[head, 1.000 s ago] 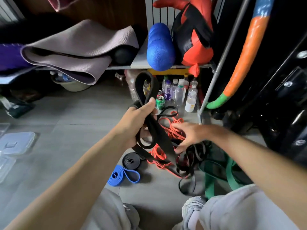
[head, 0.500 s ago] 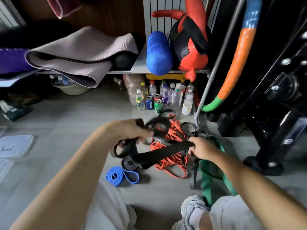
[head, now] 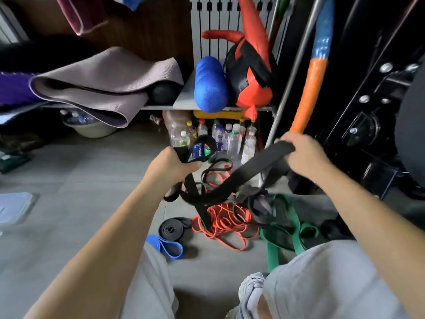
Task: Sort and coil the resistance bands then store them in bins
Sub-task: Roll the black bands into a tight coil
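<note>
Holding up a wide, flat black rubber resistance band (head: 241, 180), sagging in a droopy curve between both hands, well above the grey floor (head: 92, 180) and the tangle of thin orange bands (head: 224, 223). Gripping one looped end with the left hand (head: 170, 166), fingers curled round it. Clamping the other end higher up with the right hand (head: 303, 155), knuckles facing up, hands well apart.

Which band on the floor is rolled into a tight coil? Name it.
The dark grey band, just beyond the blue band. It is wound into a spiral; the blue is only loosely folded, and the orange bands and green band lie tangled.
</note>
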{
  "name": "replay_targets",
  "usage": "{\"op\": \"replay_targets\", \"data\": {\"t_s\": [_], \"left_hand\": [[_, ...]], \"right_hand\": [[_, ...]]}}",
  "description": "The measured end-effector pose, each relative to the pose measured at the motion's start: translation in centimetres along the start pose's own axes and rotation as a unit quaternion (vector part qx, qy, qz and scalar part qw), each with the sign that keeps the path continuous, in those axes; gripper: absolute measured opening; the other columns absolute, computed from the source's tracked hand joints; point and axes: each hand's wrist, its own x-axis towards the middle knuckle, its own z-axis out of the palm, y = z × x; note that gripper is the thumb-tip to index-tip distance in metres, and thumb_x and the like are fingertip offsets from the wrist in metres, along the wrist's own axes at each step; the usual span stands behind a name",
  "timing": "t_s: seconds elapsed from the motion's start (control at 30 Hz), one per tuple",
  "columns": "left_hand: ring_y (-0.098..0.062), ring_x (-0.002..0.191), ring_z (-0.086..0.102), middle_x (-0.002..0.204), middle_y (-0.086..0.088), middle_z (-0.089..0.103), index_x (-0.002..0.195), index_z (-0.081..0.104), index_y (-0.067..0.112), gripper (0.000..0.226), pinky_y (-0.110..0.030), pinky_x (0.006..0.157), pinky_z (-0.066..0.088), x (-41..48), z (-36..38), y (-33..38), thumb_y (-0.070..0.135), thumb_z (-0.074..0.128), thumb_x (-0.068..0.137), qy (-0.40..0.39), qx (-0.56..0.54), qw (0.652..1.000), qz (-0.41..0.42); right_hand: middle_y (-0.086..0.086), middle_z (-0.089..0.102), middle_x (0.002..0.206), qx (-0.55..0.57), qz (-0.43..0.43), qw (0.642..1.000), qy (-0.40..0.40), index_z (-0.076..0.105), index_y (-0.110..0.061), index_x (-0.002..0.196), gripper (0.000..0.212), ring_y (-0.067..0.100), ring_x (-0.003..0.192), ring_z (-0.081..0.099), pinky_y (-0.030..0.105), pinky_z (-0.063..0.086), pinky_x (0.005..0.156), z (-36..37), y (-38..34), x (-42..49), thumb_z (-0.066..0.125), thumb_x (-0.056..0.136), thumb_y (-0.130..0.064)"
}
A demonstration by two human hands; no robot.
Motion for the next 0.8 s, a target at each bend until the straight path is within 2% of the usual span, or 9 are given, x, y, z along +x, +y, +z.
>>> {"op": "replay_targets", "data": {"t_s": [0.07,0.17,0.3,0.43,0.5,0.57,0.67,0.73,0.8], "left_hand": [[-0.029,0.075,0.065,0.073,-0.007,0.065,0.079,0.062,0.014,0.033,-0.036,0.067,0.051,0.0,-0.2,-0.6,0.046,0.069,0.076,0.054,0.048,0.997,0.014],[-0.026,0.070,0.058,0.068,0.000,0.059,0.076,0.056,0.018,0.035,-0.031,0.058,0.043,0.0,-0.4,-1.6,0.050,0.070,0.071,0.097,0.108,0.989,0.034],[-0.022,0.053,0.050,0.052,0.002,0.049,0.057,0.048,0.016,0.047,-0.026,0.048,0.034,-0.5,-0.3,-2.6,0.055,0.073,0.068,-0.016,0.199,0.980,0.006],[-0.019,0.070,0.059,0.071,0.001,0.061,0.072,0.062,0.022,0.057,-0.027,0.054,0.041,-1.5,1.0,-1.8,0.077,0.063,0.058,-0.073,0.236,0.969,-0.007],[-0.021,0.100,0.059,0.104,-0.003,0.060,0.093,0.064,0.024,0.081,-0.032,0.077,0.049,-2.3,1.7,-0.6,0.091,0.047,0.050,-0.086,0.186,0.977,0.055],[-0.008,0.119,0.051,0.125,0.001,0.054,0.121,0.052,0.029,0.082,-0.023,0.097,0.041,-3.5,2.7,1.1,0.080,0.057,0.057,-0.153,0.030,0.973,0.169],[-0.013,0.086,0.066,0.091,-0.006,0.069,0.093,0.062,0.023,0.030,-0.036,0.084,0.052,-5.0,4.6,3.1,0.045,0.069,0.074,-0.147,-0.142,0.958,0.200],[-0.023,0.071,0.060,0.076,-0.019,0.062,0.081,0.058,0.008,0.038,-0.040,0.071,0.050,-5.2,4.6,4.2,0.045,0.065,0.076,-0.091,-0.216,0.955,0.182],[-0.014,0.060,0.054,0.061,-0.002,0.057,0.069,0.055,0.017,0.022,-0.030,0.061,0.044,-5.2,3.6,5.6,0.034,0.061,0.083,-0.042,-0.298,0.939,0.166]], "right_hand": [[0.011,0.062,0.092,-0.074,0.035,0.991,-0.110,0.061,-0.015,0.096,0.019,0.035,0.094,0.060,0.035,0.047,0.072,2.1,1.8,-1.4,0.053,0.082,-0.005],[0.010,0.066,0.087,-0.052,0.059,0.990,-0.118,0.062,-0.008,0.088,0.009,0.032,0.085,0.062,0.034,0.041,0.064,2.9,2.1,-1.6,0.061,0.086,-0.017],[0.010,0.061,0.065,0.189,0.085,0.976,-0.065,0.057,-0.009,0.072,0.014,0.023,0.060,0.056,0.044,0.051,0.071,2.1,-0.3,-0.8,0.062,0.082,0.000],[-0.001,0.051,0.061,0.198,0.009,0.974,-0.113,0.050,-0.019,0.068,0.025,0.013,0.059,0.049,0.031,0.039,0.059,2.3,-3.9,-2.0,0.068,0.069,-0.002],[-0.007,0.049,0.058,0.246,-0.009,0.960,-0.136,0.050,-0.021,0.068,0.020,0.005,0.054,0.046,0.026,0.036,0.055,2.8,-5.5,-2.5,0.067,0.066,-0.011],[-0.013,0.049,0.055,0.315,-0.016,0.939,-0.134,0.050,-0.021,0.069,0.014,0.004,0.053,0.046,0.021,0.037,0.053,3.1,-6.8,-2.8,0.061,0.059,-0.021],[-0.014,0.050,0.050,0.403,-0.009,0.911,-0.088,0.052,-0.019,0.069,0.011,0.003,0.049,0.047,0.016,0.037,0.050,2.9,-7.5,-2.6,0.055,0.059,-0.019],[-0.014,0.049,0.046,0.430,0.009,0.902,-0.035,0.052,-0.017,0.069,0.010,-0.002,0.044,0.044,0.012,0.034,0.045,2.2,-6.8,-2.0,0.050,0.059,-0.015],[-0.012,0.048,0.052,0.391,0.000,0.920,-0.022,0.051,-0.018,0.068,0.008,-0.004,0.046,0.042,0.013,0.033,0.045,1.8,-5.3,-1.8,0.055,0.065,-0.011]]}}
